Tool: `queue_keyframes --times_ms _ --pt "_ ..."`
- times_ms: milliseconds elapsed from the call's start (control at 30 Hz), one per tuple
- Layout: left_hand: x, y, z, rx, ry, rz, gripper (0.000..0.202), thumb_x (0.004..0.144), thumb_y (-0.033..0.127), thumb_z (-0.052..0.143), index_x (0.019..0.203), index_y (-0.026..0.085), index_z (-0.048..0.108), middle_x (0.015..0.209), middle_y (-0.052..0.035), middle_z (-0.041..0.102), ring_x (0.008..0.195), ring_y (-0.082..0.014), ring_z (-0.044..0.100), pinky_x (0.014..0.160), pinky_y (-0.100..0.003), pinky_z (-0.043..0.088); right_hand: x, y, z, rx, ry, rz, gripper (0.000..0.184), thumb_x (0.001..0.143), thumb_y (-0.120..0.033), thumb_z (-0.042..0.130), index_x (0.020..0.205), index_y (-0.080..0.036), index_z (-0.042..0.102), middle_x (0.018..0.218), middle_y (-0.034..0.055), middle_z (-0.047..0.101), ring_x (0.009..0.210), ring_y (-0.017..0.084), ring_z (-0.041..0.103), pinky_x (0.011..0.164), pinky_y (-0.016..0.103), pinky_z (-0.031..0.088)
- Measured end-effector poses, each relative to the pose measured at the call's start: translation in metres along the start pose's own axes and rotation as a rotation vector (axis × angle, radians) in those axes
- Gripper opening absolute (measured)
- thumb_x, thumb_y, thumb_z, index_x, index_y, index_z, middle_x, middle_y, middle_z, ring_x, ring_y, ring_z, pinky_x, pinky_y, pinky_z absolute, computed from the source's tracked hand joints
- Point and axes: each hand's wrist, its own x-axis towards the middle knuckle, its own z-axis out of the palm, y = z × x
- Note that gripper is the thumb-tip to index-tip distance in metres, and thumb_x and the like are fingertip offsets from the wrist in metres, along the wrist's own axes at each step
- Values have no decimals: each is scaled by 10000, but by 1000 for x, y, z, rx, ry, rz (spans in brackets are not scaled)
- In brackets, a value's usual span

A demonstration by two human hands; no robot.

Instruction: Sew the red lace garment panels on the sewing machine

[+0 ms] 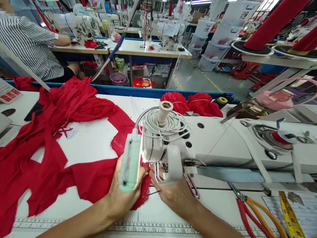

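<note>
Red fabric (94, 178) with a lacy edge runs under the head of a white sewing machine (210, 138). My left hand (121, 195) grips this fabric just left of the needle area; a pale green lamp (129, 162) hides some of its fingers. On the other side, my right hand (175, 195) has its fingers together at the fabric's edge, partly behind the machine head. A thin dark pointed rod (153, 193) juts out beside my right hand; whether I hold it I cannot tell. Just behind that hand shows a pinkish-purple loop handle (193, 188).
More red fabric (71, 99) is heaped at left. Two red bundles (175, 102) lie behind the machine. Pliers with red and orange handles (257, 211) and a yellow tape measure (291, 215) lie at right. A person in a striped shirt (32, 49) sits at the far left.
</note>
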Motion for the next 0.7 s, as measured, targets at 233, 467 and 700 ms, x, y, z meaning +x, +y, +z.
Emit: queue_keyframes --times_ms 233,467,700 --pt "-4 -25 -8 64 -70 153 292 926 82 477 1110 202 670 963 -84 681 941 -232 613 927 -454 500 -4 -4 -3 55 4 20 249 891 -135 640 1118 -202 714 787 48 649 785 199 580 591 283 413" --pt "6 -13 -19 119 -115 103 246 934 64 454 833 180 647 777 -38 606 767 -194 549 816 -373 471 -4 -15 1 76 -27 11 288 883 -54 573 1099 -194 701 1045 46 699 832 183 567 607 299 399" --pt "-16 -2 -1 70 -13 133 226 942 18 458 961 151 639 792 -36 593 754 -187 506 835 -369 449 -7 -9 -3 129 19 4 262 910 -65 570 1119 -174 683 919 42 678 802 168 544 638 294 398"
